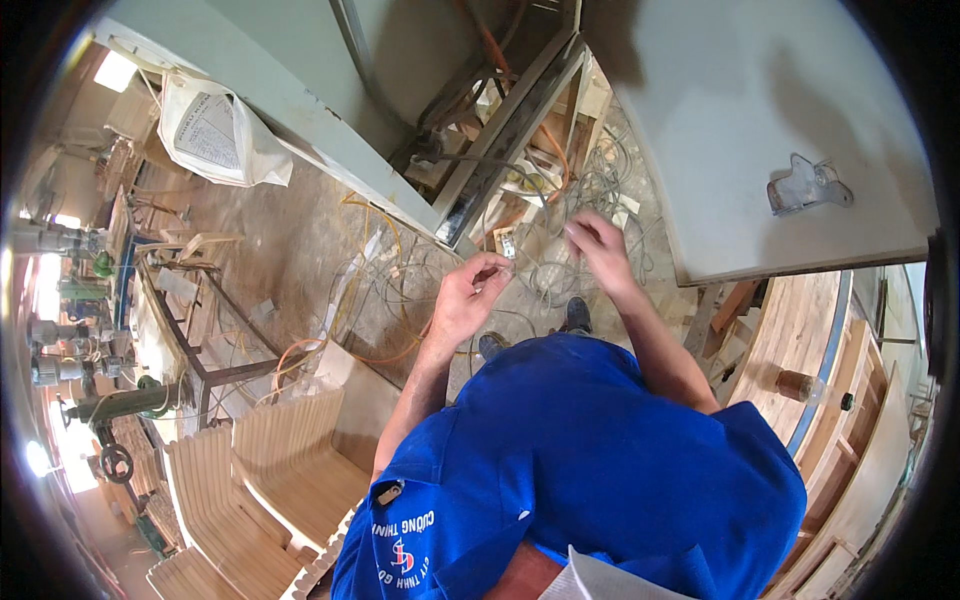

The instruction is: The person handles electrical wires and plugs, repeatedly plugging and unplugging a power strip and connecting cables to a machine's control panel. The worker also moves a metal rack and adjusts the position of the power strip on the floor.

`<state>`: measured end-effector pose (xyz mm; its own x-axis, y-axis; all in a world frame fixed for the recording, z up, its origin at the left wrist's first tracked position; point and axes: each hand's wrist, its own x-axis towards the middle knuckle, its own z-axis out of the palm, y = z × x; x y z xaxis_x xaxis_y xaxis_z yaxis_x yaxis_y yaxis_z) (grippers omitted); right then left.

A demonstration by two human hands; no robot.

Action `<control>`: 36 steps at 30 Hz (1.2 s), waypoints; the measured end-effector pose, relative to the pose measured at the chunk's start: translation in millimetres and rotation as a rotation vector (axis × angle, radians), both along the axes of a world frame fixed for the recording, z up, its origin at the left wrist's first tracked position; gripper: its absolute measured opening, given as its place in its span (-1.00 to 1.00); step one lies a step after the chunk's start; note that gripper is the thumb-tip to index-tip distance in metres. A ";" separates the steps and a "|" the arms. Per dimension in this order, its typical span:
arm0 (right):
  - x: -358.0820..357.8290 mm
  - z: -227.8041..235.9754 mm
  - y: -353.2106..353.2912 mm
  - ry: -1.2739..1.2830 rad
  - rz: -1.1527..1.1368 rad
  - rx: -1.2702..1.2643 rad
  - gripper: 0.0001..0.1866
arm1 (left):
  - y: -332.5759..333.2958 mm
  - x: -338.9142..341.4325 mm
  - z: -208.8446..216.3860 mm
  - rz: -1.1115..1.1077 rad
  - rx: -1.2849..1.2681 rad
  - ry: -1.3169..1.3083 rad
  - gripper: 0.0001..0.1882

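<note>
Held out in front of my blue shirt, my left hand (468, 297) is closed in a pinch. Thumb and fingertips meet, and what lies between them is too small to name. Just past those fingertips shows a small pale piece (505, 242) with dark marks, whose kind I cannot make out. A little to the right, my right hand (603, 254) is raised with curled fingers pressed together, apart from the left. Anything in it is hidden. Below and behind both hands, a tangle of grey cables (560, 275) spreads over the floor.
A tall pale cabinet (330, 150) stands open at the upper left, with a grey door panel (740, 130) at the right. A white sack (225, 135) hangs on the cabinet. Stacked curved wooden slats (290, 450) lie lower left; a wooden bench (800, 350) stands right.
</note>
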<state>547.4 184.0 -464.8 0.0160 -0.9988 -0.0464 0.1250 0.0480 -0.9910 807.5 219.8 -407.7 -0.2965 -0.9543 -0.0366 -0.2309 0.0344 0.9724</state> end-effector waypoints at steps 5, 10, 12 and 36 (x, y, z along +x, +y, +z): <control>63.0 115.7 -116.1 0.432 0.029 -0.638 -0.79 | 8.2 -0.9 11.1 0.049 0.052 -0.059 -0.80; 77.4 167.6 -181.3 0.578 -0.204 -0.777 -0.83 | 30.6 8.5 -0.9 0.176 0.043 -0.050 -0.75; 58.5 162.9 -199.4 0.446 -0.137 -0.647 -0.74 | 37.9 13.3 -7.2 0.225 0.065 -0.021 -0.75; -73.0 131.5 -195.0 0.641 -0.963 -0.681 -0.40 | 44.8 13.8 -22.3 0.285 0.120 0.020 -0.73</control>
<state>474.4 -11.0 -333.3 -0.5383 -0.4273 0.7264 -0.6621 -0.3187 -0.6782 821.3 264.5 -430.0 -0.0191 -0.9884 -0.1509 -0.1954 -0.1444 0.9700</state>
